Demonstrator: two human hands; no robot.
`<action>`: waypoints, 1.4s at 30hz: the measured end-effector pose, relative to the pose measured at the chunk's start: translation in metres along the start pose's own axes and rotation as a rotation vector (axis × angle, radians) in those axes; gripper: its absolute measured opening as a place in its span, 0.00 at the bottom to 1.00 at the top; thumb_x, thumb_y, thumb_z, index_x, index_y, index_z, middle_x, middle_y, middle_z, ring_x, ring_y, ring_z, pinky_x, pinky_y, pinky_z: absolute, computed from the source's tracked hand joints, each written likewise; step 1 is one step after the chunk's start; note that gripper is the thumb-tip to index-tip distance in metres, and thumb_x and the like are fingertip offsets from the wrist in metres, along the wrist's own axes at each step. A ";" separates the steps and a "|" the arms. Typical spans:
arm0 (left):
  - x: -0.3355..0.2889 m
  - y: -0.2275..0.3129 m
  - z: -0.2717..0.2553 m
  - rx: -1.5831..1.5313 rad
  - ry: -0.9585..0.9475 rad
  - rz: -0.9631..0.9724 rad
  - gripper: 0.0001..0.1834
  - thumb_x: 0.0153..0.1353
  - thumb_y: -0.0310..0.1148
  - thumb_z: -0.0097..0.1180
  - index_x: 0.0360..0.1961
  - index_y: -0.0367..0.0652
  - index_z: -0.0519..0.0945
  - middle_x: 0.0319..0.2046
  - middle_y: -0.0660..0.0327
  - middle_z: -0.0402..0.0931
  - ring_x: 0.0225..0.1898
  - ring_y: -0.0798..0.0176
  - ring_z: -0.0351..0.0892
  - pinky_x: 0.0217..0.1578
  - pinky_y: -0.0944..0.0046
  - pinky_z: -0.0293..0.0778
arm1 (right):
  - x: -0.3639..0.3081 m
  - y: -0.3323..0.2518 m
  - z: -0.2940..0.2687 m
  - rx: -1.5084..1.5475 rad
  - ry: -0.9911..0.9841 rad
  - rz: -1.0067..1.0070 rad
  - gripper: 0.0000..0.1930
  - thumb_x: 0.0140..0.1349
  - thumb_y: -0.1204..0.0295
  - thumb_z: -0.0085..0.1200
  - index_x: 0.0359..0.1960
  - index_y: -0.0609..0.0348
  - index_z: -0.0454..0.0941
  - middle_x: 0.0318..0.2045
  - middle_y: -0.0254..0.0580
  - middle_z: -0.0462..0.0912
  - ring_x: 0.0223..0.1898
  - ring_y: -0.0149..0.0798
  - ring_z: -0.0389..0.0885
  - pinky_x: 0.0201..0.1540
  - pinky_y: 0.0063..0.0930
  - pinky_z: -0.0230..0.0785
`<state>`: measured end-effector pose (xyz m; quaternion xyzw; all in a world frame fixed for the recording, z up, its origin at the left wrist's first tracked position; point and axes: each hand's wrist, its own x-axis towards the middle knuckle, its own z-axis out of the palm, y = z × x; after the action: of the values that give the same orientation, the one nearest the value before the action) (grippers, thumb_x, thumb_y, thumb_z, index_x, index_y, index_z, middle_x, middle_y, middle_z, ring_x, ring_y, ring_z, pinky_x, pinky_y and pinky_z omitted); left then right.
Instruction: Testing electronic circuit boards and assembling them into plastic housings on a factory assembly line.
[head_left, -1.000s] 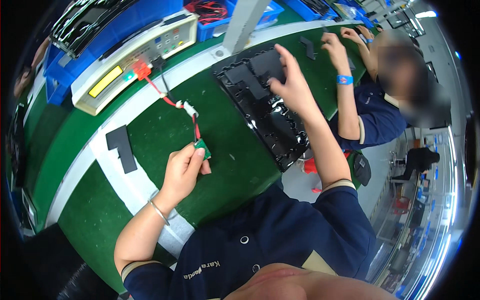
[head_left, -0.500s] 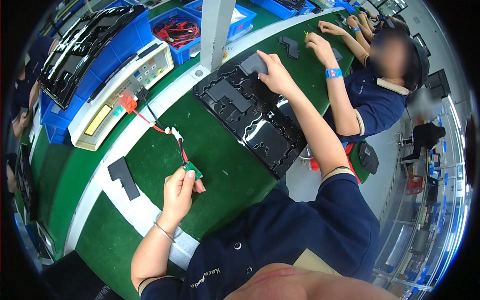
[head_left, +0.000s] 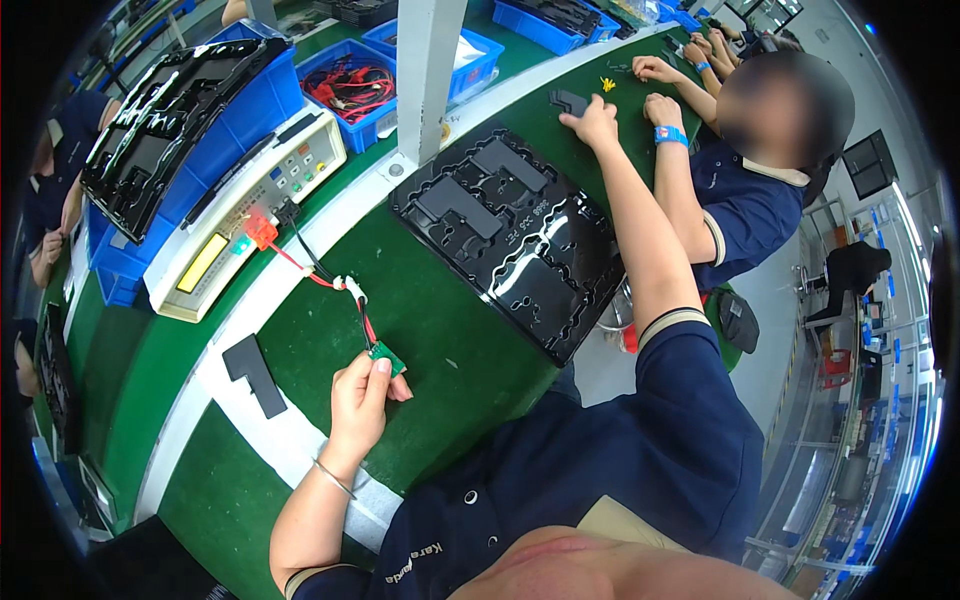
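Note:
My left hand (head_left: pixel 361 393) pinches a small green circuit board (head_left: pixel 385 357) between thumb and fingers, above the green mat. Red and black wires (head_left: pixel 362 308) run from the board to a red connector (head_left: pixel 260 231) on the cream tester (head_left: pixel 222 243). My right hand (head_left: pixel 596 122) is stretched far forward, thumb and fingers apart, at the near side of a dark angular piece (head_left: pixel 566 101) on the mat; the fingertips partly cover its edge. Between my arms lies a black moulded tray (head_left: pixel 540 285), with dark flat pieces (head_left: pixel 463 207) in its far recesses.
Another dark angular piece (head_left: pixel 256 377) lies left of my left hand, partly on a white strip. A metal post (head_left: pixel 426 80) rises beyond the tray. Blue bins (head_left: pixel 370 132) stand behind. A co-worker's hand (head_left: pixel 663 112) rests close to my right hand, near small yellow bits (head_left: pixel 607 85).
My right hand has left the piece in the tray and moved away to the dark piece on the mat. My left hand still holds the board. The co-worker's hand has let go of something yellow.

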<state>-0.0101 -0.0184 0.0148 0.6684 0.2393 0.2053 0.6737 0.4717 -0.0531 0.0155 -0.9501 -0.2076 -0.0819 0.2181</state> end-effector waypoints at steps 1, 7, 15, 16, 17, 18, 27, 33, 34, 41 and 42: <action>0.000 0.000 0.000 -0.006 -0.004 -0.008 0.14 0.61 0.30 0.38 0.23 0.34 0.70 0.15 0.61 0.72 0.17 0.72 0.70 0.20 0.73 0.67 | 0.006 0.003 -0.002 -0.086 -0.120 0.058 0.40 0.41 0.60 0.62 0.56 0.57 0.55 0.51 0.59 0.59 0.49 0.56 0.65 0.51 0.38 0.61; -0.001 0.001 0.000 0.012 -0.018 -0.002 0.15 0.62 0.33 0.35 0.26 0.35 0.70 0.15 0.61 0.71 0.17 0.71 0.69 0.22 0.74 0.65 | 0.019 0.002 -0.018 -0.191 -0.335 0.074 0.33 0.37 0.64 0.60 0.47 0.68 0.65 0.43 0.61 0.70 0.42 0.49 0.74 0.42 0.32 0.68; 0.002 0.002 0.001 -0.012 -0.005 0.011 0.14 0.61 0.30 0.38 0.21 0.35 0.70 0.14 0.61 0.72 0.16 0.71 0.70 0.20 0.73 0.67 | -0.002 0.026 -0.038 0.319 -0.726 0.097 0.23 0.43 0.72 0.48 0.45 0.69 0.68 0.20 0.38 0.72 0.18 0.32 0.68 0.22 0.23 0.64; 0.002 0.003 0.001 -0.010 -0.012 0.018 0.14 0.61 0.30 0.38 0.21 0.35 0.70 0.14 0.61 0.72 0.16 0.71 0.70 0.20 0.73 0.67 | -0.018 0.020 -0.043 0.457 -0.744 0.031 0.24 0.44 0.74 0.47 0.47 0.67 0.65 0.20 0.35 0.69 0.18 0.28 0.66 0.21 0.21 0.62; 0.001 0.003 0.000 -0.019 -0.002 0.000 0.14 0.61 0.31 0.39 0.22 0.35 0.70 0.14 0.61 0.72 0.16 0.71 0.70 0.20 0.73 0.67 | -0.040 0.006 -0.051 0.593 -0.768 -0.041 0.26 0.44 0.75 0.46 0.50 0.65 0.63 0.20 0.31 0.66 0.18 0.25 0.63 0.20 0.18 0.59; 0.001 0.002 0.000 -0.023 0.021 -0.010 0.14 0.61 0.31 0.39 0.22 0.35 0.70 0.14 0.61 0.72 0.16 0.71 0.70 0.20 0.73 0.67 | -0.066 -0.008 -0.058 0.597 -0.723 -0.160 0.29 0.44 0.76 0.46 0.54 0.66 0.59 0.28 0.36 0.70 0.25 0.27 0.67 0.27 0.19 0.63; -0.001 0.000 -0.001 -0.079 0.013 -0.002 0.13 0.62 0.32 0.39 0.24 0.35 0.70 0.14 0.62 0.72 0.17 0.72 0.70 0.21 0.74 0.67 | -0.260 -0.081 -0.083 0.428 -0.892 -0.682 0.34 0.50 0.76 0.48 0.59 0.64 0.47 0.47 0.58 0.63 0.49 0.52 0.64 0.51 0.33 0.56; -0.003 0.001 0.000 -0.086 0.016 -0.007 0.14 0.62 0.32 0.39 0.23 0.35 0.69 0.14 0.62 0.72 0.17 0.73 0.70 0.21 0.74 0.67 | -0.279 -0.085 -0.070 0.347 -0.670 -0.863 0.27 0.52 0.71 0.51 0.52 0.64 0.57 0.37 0.56 0.72 0.36 0.54 0.73 0.38 0.36 0.65; -0.003 0.001 0.000 -0.085 0.016 -0.003 0.14 0.62 0.32 0.39 0.23 0.35 0.69 0.14 0.62 0.72 0.17 0.73 0.70 0.21 0.74 0.67 | -0.276 -0.084 -0.071 0.318 -0.630 -0.936 0.22 0.51 0.72 0.52 0.48 0.64 0.62 0.33 0.52 0.75 0.33 0.52 0.75 0.36 0.35 0.66; -0.003 -0.001 0.000 -0.077 0.027 0.003 0.14 0.62 0.32 0.39 0.23 0.35 0.69 0.14 0.62 0.72 0.17 0.73 0.69 0.21 0.74 0.67 | -0.254 -0.084 -0.073 0.439 -0.908 -0.712 0.18 0.47 0.72 0.56 0.39 0.60 0.66 0.25 0.40 0.76 0.28 0.40 0.77 0.31 0.27 0.67; -0.002 -0.002 -0.001 -0.069 0.030 0.013 0.14 0.62 0.33 0.39 0.23 0.35 0.69 0.14 0.62 0.72 0.17 0.73 0.69 0.21 0.74 0.67 | -0.258 -0.088 -0.075 0.439 -0.915 -0.707 0.18 0.47 0.72 0.56 0.39 0.60 0.66 0.25 0.40 0.76 0.28 0.40 0.77 0.31 0.27 0.67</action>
<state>-0.0124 -0.0192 0.0133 0.6430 0.2377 0.2278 0.6915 0.1970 -0.1077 0.0526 -0.6954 -0.5945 0.3113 0.2572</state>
